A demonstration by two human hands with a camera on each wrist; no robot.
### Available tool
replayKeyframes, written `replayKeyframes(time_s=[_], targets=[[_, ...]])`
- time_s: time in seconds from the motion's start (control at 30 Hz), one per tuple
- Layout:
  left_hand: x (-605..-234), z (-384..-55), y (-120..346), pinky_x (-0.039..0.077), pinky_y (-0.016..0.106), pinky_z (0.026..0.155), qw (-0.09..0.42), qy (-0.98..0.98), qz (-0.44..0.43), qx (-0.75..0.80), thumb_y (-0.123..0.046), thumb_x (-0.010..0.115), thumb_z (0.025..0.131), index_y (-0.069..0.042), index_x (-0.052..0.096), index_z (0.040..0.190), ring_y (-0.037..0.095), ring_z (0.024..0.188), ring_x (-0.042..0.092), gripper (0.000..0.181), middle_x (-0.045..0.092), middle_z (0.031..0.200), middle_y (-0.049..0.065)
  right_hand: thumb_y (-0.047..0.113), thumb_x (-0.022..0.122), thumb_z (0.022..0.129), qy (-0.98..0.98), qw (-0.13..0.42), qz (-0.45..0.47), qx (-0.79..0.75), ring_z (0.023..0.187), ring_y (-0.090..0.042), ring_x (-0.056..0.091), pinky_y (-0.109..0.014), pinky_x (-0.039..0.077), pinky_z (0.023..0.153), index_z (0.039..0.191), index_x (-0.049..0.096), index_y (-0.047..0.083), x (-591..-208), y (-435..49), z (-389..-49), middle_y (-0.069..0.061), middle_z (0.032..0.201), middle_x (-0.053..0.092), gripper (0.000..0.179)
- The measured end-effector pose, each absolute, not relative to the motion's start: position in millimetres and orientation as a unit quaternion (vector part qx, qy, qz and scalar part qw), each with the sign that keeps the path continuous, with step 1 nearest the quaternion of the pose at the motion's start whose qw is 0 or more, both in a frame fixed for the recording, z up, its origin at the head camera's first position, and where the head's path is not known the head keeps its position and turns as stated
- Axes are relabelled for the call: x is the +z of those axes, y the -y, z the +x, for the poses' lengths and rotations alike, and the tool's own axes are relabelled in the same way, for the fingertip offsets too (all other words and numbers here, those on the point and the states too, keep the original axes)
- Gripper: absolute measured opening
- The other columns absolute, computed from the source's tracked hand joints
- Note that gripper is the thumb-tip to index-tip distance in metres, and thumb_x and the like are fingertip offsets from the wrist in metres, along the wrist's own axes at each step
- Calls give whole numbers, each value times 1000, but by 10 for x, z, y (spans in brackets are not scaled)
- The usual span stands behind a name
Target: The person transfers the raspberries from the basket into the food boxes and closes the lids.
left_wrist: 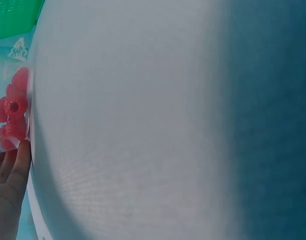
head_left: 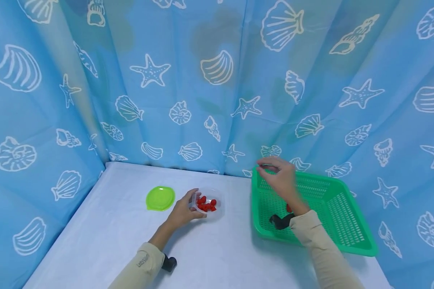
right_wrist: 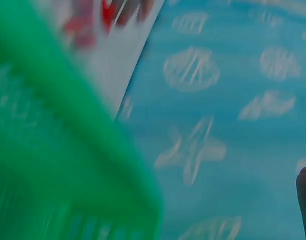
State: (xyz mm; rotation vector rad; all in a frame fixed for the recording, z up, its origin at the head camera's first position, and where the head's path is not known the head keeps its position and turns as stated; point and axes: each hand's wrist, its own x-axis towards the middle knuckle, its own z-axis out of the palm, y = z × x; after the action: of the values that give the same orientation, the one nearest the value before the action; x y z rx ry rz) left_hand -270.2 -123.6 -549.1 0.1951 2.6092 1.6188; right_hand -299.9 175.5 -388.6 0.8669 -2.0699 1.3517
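Note:
My left hand (head_left: 183,208) grips the left side of a clear plastic container (head_left: 218,192) on the table, thumb at the near side and fingers at the far side. Several red raspberries (head_left: 206,204) lie inside it; the left wrist view shows a raspberry (left_wrist: 15,106) with a hollow centre. My right hand (head_left: 280,176) is raised over the far left corner of a green plastic basket (head_left: 351,204), fingers loosely bent, with a gap between thumb and fingers and nothing seen in it. A red piece (head_left: 289,208) shows in the basket, partly hidden behind my right wrist.
A lime-green lid (head_left: 160,198) lies on the white-covered table (head_left: 105,224), left of the container. Blue curtains (head_left: 188,80) with white shell and starfish prints hang behind and at both sides. The basket's far edge is close to the back curtain.

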Motion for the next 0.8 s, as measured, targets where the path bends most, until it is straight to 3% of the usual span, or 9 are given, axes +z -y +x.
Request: replayKeyframes(time_s=[0.1, 0.3, 0.57, 0.8], targets=[[-5496, -2709, 1243, 55, 42, 88, 31, -849, 62, 523, -19, 89, 70, -14, 36, 149, 34, 130, 45, 95, 48, 144, 8, -14, 70, 80, 796, 262, 288, 463, 86, -38, 66, -44, 57, 76, 95, 72, -8, -3926, -2091, -3125, -24, 96, 68, 16], [-5517, -2719, 1243, 55, 41, 87, 29, -850, 64, 522, -19, 89, 71, -14, 36, 149, 35, 129, 47, 94, 48, 144, 9, 4, 71, 88, 877, 185, 198, 396, 90, -28, 67, -22, 57, 74, 100, 73, 2, -4265, -2717, -3316, -14, 100, 70, 13], [-5530, -2713, 1243, 55, 40, 87, 39, -851, 55, 521, -20, 88, 71, -16, 36, 150, 32, 127, 49, 95, 48, 144, 7, 13, 74, 88, 934, 24, 145, 326, 92, -31, 68, -46, 57, 76, 106, 74, 5, -4635, -3140, -3357, -12, 103, 72, 21], [-5516, -2716, 1236, 55, 41, 88, 31, -852, 58, 519, -19, 88, 71, -16, 36, 150, 33, 130, 46, 94, 48, 144, 7, 11, 73, 88, 939, -16, 136, 315, 89, -29, 67, -48, 56, 76, 105, 73, 1, -4824, -3269, -3350, -13, 99, 71, 20]])
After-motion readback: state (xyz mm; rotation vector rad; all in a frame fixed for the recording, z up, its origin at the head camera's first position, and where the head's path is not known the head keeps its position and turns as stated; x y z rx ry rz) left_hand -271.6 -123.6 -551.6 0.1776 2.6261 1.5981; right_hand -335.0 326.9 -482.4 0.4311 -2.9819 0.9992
